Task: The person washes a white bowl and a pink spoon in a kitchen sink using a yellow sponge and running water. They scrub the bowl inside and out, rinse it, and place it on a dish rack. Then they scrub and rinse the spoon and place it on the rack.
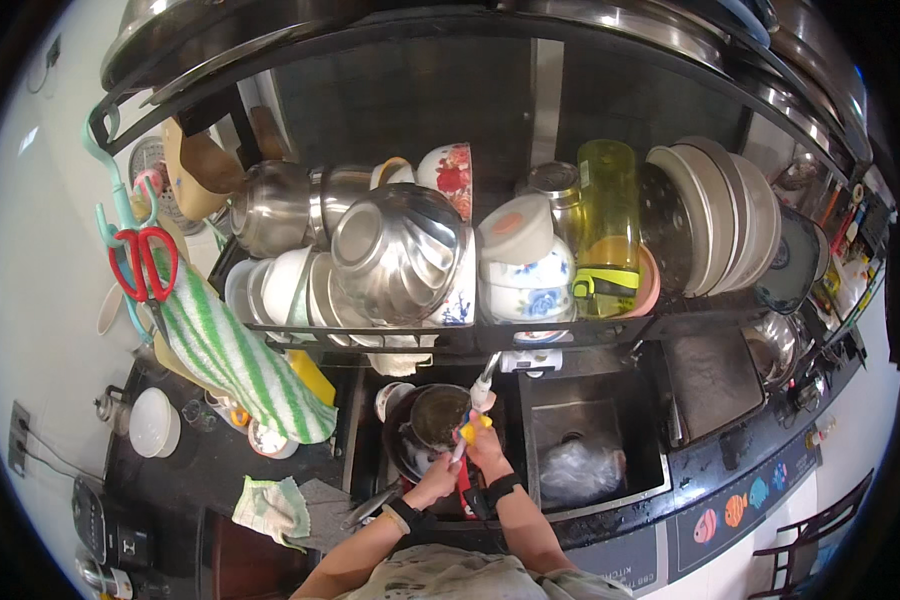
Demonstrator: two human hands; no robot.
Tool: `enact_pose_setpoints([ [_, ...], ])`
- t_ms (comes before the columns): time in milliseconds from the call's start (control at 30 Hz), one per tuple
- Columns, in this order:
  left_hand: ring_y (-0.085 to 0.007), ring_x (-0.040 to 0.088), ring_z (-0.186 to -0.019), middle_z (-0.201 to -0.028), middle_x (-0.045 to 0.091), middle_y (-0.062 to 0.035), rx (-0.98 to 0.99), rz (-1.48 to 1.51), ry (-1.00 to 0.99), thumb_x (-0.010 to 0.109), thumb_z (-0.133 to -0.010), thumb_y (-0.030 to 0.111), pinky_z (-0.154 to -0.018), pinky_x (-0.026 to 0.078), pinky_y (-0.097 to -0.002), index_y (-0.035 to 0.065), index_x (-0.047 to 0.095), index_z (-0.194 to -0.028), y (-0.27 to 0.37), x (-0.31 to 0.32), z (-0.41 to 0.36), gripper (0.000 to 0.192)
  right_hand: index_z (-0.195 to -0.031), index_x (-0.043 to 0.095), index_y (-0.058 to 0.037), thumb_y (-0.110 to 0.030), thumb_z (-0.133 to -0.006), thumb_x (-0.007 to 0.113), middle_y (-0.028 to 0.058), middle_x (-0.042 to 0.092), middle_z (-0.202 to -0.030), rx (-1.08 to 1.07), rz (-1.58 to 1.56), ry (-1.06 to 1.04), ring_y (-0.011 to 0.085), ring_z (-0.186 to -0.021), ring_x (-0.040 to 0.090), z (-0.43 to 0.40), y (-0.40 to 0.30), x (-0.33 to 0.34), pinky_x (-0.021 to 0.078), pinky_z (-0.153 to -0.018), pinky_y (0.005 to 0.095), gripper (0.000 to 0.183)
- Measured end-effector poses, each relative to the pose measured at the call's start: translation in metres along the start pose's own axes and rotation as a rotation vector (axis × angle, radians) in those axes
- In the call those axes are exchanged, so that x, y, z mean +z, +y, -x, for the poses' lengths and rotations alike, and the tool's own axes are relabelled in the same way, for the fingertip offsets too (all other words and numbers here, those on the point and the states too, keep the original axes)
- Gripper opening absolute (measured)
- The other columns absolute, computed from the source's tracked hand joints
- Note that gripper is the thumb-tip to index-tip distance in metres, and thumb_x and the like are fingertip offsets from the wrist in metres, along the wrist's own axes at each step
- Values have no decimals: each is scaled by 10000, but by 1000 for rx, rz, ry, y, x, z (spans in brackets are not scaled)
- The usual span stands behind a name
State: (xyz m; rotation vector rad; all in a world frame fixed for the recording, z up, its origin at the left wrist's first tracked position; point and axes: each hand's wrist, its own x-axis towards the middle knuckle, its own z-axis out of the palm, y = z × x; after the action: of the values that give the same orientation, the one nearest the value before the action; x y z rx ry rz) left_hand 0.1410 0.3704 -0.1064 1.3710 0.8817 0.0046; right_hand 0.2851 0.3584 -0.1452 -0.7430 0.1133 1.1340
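Both hands are over the left basin of a black double sink (529, 480), below the faucet (483, 390). My left hand (439, 478) is closed around the pale handle (459, 450) of a utensil whose kind I cannot make out. My right hand (484, 444) grips a yellow sponge (475, 429) against the utensil's upper part. Beneath them a dark pan (396, 442) lies in the basin with a round vessel (439, 412) holding water inside it. A small bowl (391, 399) rests at the basin's back left.
A dish rack (435, 339) with bowls, plates and a yellow-green bottle (607, 225) spans above the sink. Red-handled scissors (144, 262) and a striped towel (247, 360) hang at left. A clear plastic bag (581, 469) lies in the right basin. A cloth (271, 510) lies on the left counter.
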Motion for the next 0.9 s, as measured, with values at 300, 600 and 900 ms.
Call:
enact_pose_setpoints([
  [300, -46, 307, -427, -613, 387, 39, -123, 577, -293, 441, -956, 245, -369, 213, -204, 158, 381, -932, -7, 5, -15, 108, -908, 573, -51, -292, -886, 583, 72, 609, -774, 136, 219, -14, 211, -668, 601, 18, 10, -33, 500, -585, 341, 242],
  [600, -52, 295, -426, -595, 347, 48, -265, 916, -475, 421, -956, 248, -391, 223, -194, 124, 429, -812, -11, 13, -2, 191, -906, 548, -59, -390, -867, 547, 65, 580, -767, 18, 23, -28, 223, -700, 573, -34, -15, -49, 497, -658, 375, 333],
  [900, -85, 266, -379, -549, 343, 21, -288, 1134, -441, 426, -937, 298, -375, 223, -219, 81, 431, -779, -13, 2, -27, 269, -910, 530, -104, -396, -925, 477, 36, 565, -712, 271, 117, 67, 205, -602, 552, -17, 31, -58, 468, -542, 353, 297],
])
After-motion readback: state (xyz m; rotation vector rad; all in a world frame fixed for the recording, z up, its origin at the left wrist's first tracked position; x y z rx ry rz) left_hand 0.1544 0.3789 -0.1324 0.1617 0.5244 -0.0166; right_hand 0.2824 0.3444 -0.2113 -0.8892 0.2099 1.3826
